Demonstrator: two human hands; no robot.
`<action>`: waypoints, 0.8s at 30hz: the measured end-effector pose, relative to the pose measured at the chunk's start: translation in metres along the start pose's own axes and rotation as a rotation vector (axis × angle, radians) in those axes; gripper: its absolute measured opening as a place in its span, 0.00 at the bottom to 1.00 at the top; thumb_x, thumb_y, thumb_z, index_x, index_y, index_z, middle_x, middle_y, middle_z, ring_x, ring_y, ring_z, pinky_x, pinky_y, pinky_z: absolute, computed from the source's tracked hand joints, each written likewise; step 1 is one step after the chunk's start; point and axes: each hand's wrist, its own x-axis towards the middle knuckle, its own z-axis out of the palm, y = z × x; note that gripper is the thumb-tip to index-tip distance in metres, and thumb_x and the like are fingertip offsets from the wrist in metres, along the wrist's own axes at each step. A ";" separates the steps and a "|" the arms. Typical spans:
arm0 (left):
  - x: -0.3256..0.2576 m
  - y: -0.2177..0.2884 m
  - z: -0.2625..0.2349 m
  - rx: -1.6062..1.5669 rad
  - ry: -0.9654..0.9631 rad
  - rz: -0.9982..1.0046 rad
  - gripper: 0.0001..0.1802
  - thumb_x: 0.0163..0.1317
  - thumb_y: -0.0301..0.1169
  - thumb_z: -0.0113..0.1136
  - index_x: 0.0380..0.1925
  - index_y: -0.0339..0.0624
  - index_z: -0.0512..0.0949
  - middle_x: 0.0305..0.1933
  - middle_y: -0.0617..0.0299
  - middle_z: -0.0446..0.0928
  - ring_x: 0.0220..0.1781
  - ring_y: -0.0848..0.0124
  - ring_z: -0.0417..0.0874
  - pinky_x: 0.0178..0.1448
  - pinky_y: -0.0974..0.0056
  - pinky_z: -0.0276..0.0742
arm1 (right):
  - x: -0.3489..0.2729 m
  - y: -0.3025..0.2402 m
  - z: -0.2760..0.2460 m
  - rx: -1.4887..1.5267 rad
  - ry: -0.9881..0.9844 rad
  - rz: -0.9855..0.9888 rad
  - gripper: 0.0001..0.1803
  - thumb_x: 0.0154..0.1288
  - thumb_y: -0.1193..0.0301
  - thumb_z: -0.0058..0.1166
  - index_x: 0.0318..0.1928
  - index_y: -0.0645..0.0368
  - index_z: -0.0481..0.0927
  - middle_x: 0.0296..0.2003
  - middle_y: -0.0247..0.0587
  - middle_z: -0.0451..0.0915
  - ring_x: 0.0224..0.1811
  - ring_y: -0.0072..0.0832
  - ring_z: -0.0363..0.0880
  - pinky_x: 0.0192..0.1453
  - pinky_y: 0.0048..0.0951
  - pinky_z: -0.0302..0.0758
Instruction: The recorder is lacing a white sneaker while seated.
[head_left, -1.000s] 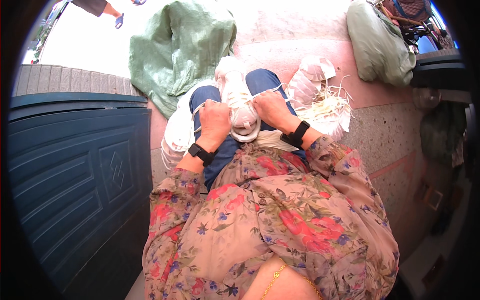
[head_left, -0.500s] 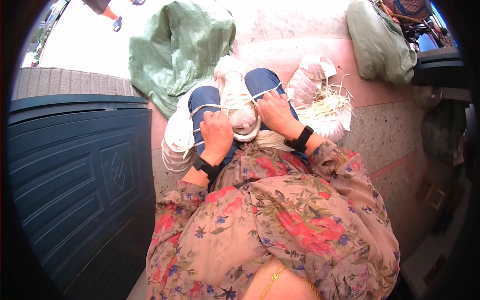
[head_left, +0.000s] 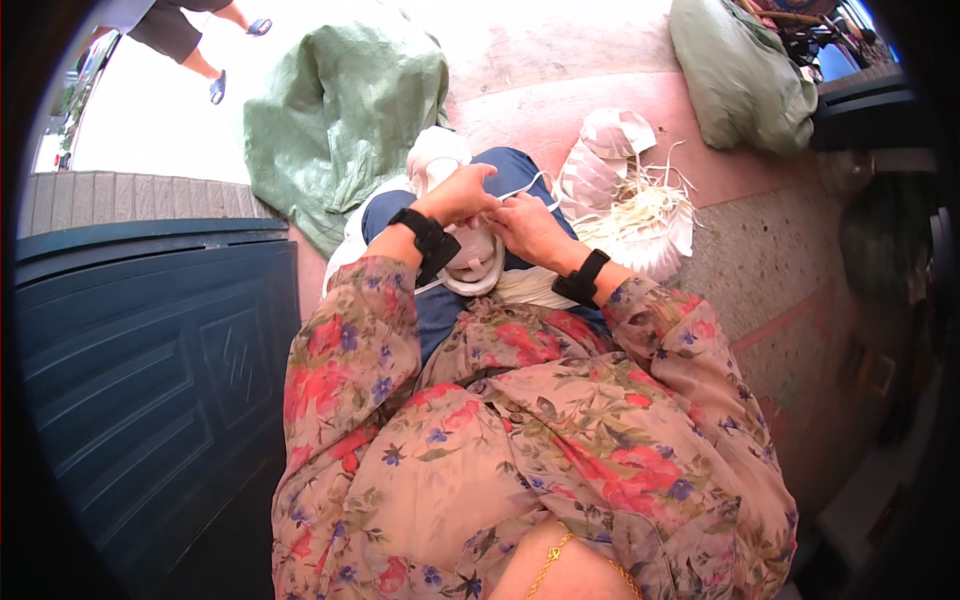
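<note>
Pink and speckled grey stone makes up the floor (head_left: 760, 240), laid in broad bands toward a bright street side, where a passer-by's legs (head_left: 172, 38) show. Dark blue panelled doors (head_left: 130, 370) stand at left; a green sack (head_left: 335, 120) slumps beyond the seated person's knees, a second sack (head_left: 745, 80) at far right. White curved pieces and loose strands (head_left: 660, 225) lie piled beside the right knee. Between the thighs rests a white shoe (head_left: 474, 262), partly covered by the hands. The right hand (head_left: 535, 232) appears to pinch a white lace (head_left: 530, 184); the left hand (head_left: 460, 198) meets it, its grip impossible to tell. Good lacework here likely means steadying the shoe, keeping the strand untwisted and drawing it evenly.
</note>
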 end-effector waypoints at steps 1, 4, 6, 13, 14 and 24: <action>0.003 0.006 -0.001 0.023 -0.071 -0.076 0.30 0.51 0.24 0.57 0.56 0.33 0.61 0.23 0.59 0.75 0.12 0.78 0.71 0.13 0.74 0.64 | 0.000 -0.001 0.002 -0.002 -0.002 0.005 0.09 0.52 0.70 0.51 0.34 0.56 0.79 0.28 0.43 0.77 0.34 0.42 0.73 0.39 0.40 0.69; 0.007 0.004 -0.010 -0.174 0.014 -0.046 0.33 0.49 0.25 0.60 0.57 0.34 0.60 0.23 0.60 0.76 0.12 0.79 0.70 0.13 0.75 0.63 | -0.002 -0.004 0.001 -0.049 0.001 -0.002 0.09 0.51 0.71 0.50 0.34 0.57 0.77 0.27 0.41 0.76 0.33 0.40 0.72 0.37 0.39 0.67; -0.003 0.003 -0.023 -0.292 0.051 -0.010 0.34 0.49 0.25 0.61 0.57 0.33 0.60 0.23 0.60 0.76 0.12 0.80 0.70 0.13 0.76 0.63 | 0.001 -0.013 -0.002 -0.094 0.024 -0.050 0.09 0.51 0.71 0.49 0.34 0.57 0.76 0.27 0.39 0.75 0.34 0.38 0.72 0.37 0.39 0.66; -0.029 0.020 -0.049 -0.502 0.158 0.098 0.36 0.50 0.24 0.61 0.58 0.31 0.55 0.23 0.57 0.77 0.12 0.80 0.71 0.12 0.76 0.62 | 0.024 -0.030 -0.023 -0.656 -0.296 -0.302 0.04 0.47 0.69 0.49 0.24 0.55 0.74 0.29 0.34 0.70 0.38 0.30 0.66 0.39 0.30 0.60; -0.029 0.023 -0.048 -0.516 0.151 0.091 0.37 0.50 0.23 0.61 0.58 0.31 0.55 0.23 0.57 0.77 0.13 0.80 0.72 0.12 0.76 0.61 | 0.022 -0.022 -0.022 -0.568 -0.232 -0.376 0.04 0.48 0.69 0.49 0.25 0.54 0.75 0.29 0.34 0.70 0.38 0.29 0.67 0.39 0.30 0.60; 0.008 0.015 -0.020 -0.390 -0.019 -0.050 0.38 0.44 0.25 0.65 0.55 0.28 0.58 0.16 0.62 0.71 0.09 0.78 0.66 0.11 0.73 0.58 | 0.045 -0.115 -0.149 0.522 0.534 -0.267 0.01 0.60 0.77 0.47 0.32 0.61 0.72 0.26 0.37 0.67 0.28 0.27 0.66 0.33 0.22 0.65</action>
